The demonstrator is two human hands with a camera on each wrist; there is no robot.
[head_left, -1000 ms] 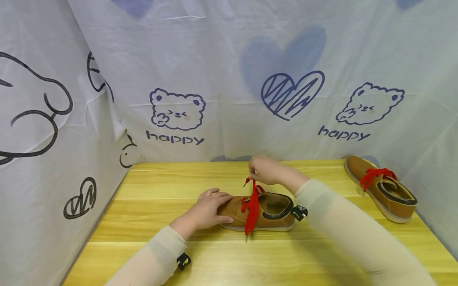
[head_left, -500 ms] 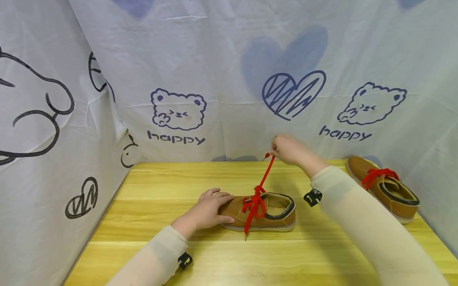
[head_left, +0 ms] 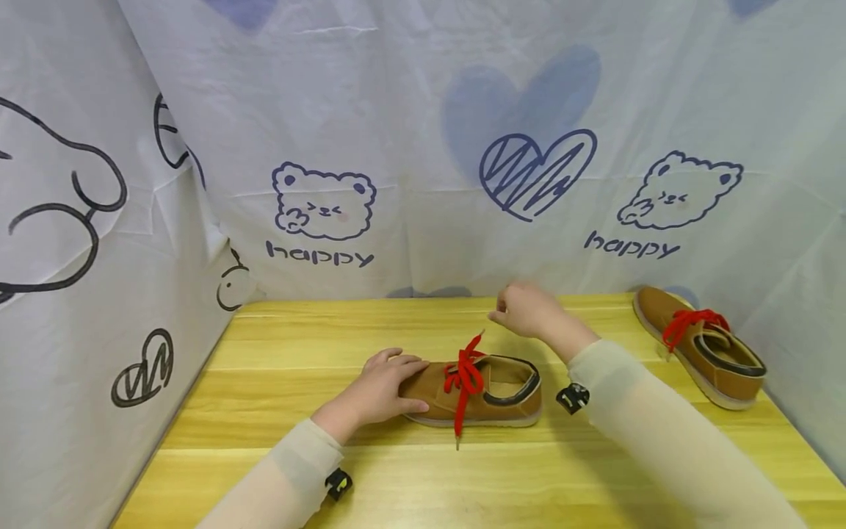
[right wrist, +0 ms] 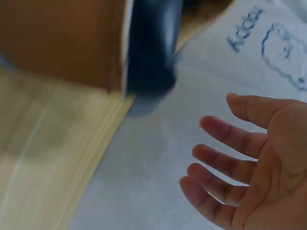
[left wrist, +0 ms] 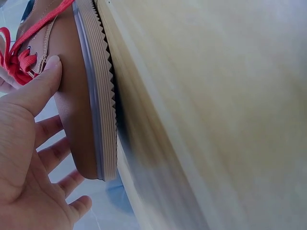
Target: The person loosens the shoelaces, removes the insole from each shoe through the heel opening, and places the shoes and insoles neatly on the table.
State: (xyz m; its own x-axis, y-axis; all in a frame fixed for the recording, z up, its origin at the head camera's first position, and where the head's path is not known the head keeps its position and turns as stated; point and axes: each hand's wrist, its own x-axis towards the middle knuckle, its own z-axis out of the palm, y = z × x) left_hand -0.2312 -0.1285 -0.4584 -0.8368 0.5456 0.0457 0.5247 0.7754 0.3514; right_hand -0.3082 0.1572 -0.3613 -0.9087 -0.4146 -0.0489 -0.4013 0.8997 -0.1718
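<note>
L hand is on the toe of the near shoe, gripping it btwn thumb & fingers: thumb on the near side of the upper, fingers over the top & far side. L wrist view shows the thumb pressed flat to the brown upper, close to the lacing, w/ some fingers behind the toe. R hand is free, fingers loosely bent & spread a bit, up above the far edge of the counter, behind the shoe & apart from it.

Near shoe sits upright mid-counter, toe pointing to L hand, heel to the right. Brown upper, dark collar, pale ribbed sole. Red laces are knotted w/ loops on top; one tipped end sticks up & back, near the R fingertips but not touching; other end hangs down the near side, past the sole.

2nd shoe, same brown w/ red laces, is at the far right of the counter by the cloth, set at an angle, toe to the back.

Both arms in cream sleeves, small black device at each cuff. White cloth behind & at the sides, printed w/ bears, hearts & "happy". Shoe is blurred in R wrist view.
</note>
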